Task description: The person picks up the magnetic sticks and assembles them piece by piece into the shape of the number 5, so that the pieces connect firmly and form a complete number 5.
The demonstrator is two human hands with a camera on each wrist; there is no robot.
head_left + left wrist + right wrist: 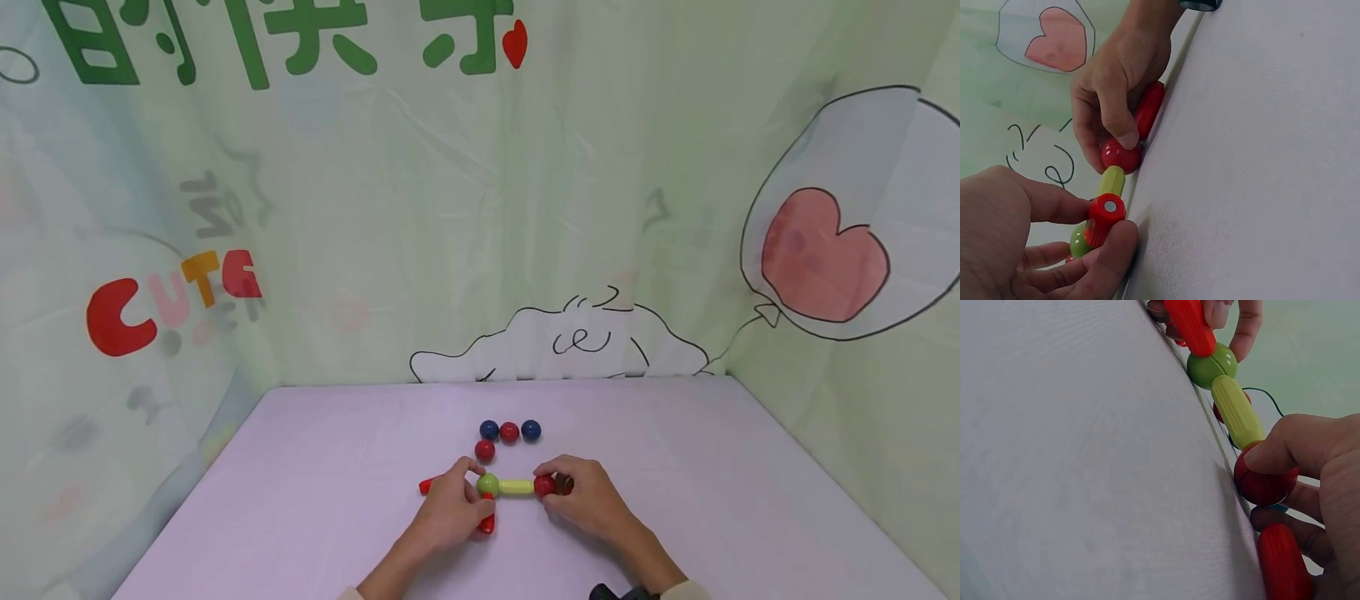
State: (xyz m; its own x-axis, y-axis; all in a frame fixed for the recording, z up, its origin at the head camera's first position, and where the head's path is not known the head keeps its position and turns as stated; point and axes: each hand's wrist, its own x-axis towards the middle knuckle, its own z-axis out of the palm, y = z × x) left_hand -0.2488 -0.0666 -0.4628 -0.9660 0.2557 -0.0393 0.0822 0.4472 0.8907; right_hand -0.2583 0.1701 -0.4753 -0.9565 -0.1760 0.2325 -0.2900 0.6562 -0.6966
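A yellow-green rod (516, 486) links a green ball (487, 485) to a red ball (543, 486), low over the table. My left hand (450, 508) pinches a red ribbed rod (1105, 219) between thumb and forefinger; this rod meets the green ball and shows a silver disc in its end. On the other side, my right hand (591, 497) holds the red ball in its fingertips. Another red rod (1283, 559) lies beneath the right hand's fingers; whether it touches the ball is hidden. The tip of one more red rod (427, 486) sticks out left of my left hand.
Behind the hands, a blue ball (489, 430), a red ball (509, 432) and a second blue ball (531, 430) sit in a row. Nearer stands a loose red ball (484, 451). Printed curtains (585, 208) surround the pale tabletop (322, 467).
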